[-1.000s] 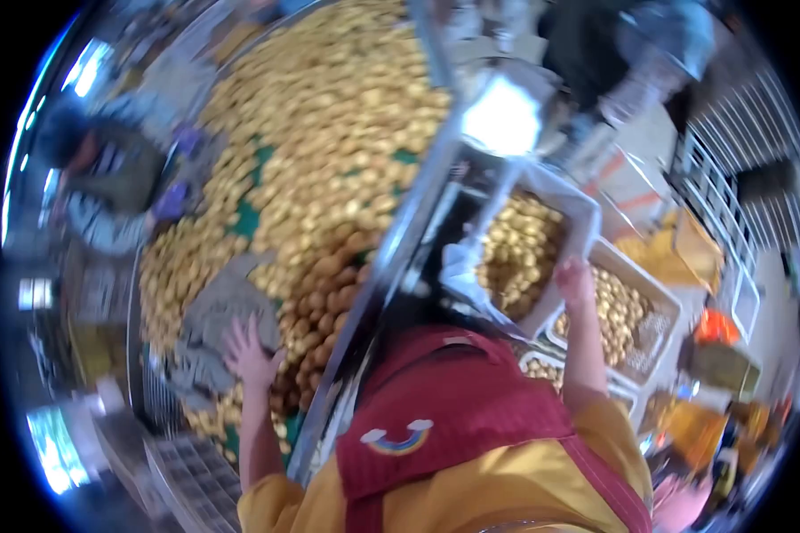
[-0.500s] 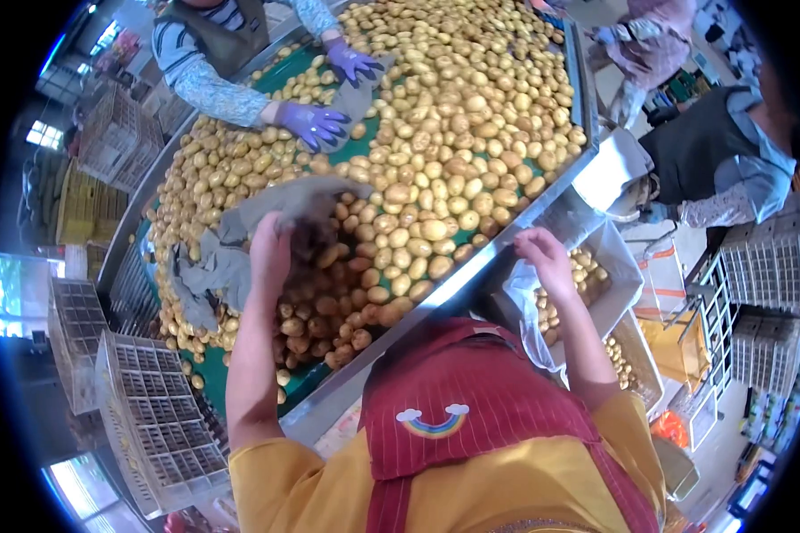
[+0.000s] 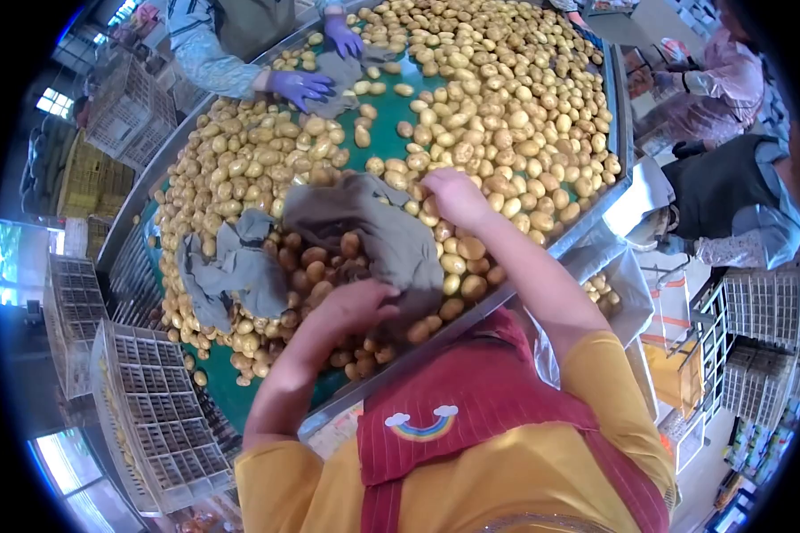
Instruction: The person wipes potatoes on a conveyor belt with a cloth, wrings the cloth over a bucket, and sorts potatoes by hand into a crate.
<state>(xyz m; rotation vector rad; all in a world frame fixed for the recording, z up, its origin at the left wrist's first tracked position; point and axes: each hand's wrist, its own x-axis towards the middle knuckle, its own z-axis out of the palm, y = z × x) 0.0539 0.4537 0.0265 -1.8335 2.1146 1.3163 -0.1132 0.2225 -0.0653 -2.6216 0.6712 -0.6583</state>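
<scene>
Yellow-brown potatoes [image 3: 516,115] cover a green sorting table with a metal rim [image 3: 627,115]. A grey-brown cloth [image 3: 364,222] lies bunched over potatoes in front of me. My left hand [image 3: 356,306] is at its lower edge, fingers bent and touching the cloth; whether they grip it is unclear. My right hand [image 3: 456,197] rests on the potatoes right of the cloth, fingers curled down and their tips hidden. Browner, shaded potatoes [image 3: 316,258] lie between the cloth and my left hand. A second grey cloth [image 3: 236,271] lies crumpled to the left.
Across the table, a co-worker's purple-gloved hands [image 3: 302,86] touch another grey cloth [image 3: 336,75]. Stacked plastic crates [image 3: 164,391] stand at the left. On the right are a lined bin [image 3: 618,293], two more people, and further crates [image 3: 760,306].
My right hand has moved from beyond the rim onto the potatoes. My left hand has moved right and lower. The brown cloth has shifted right and spread, and the view has shifted.
</scene>
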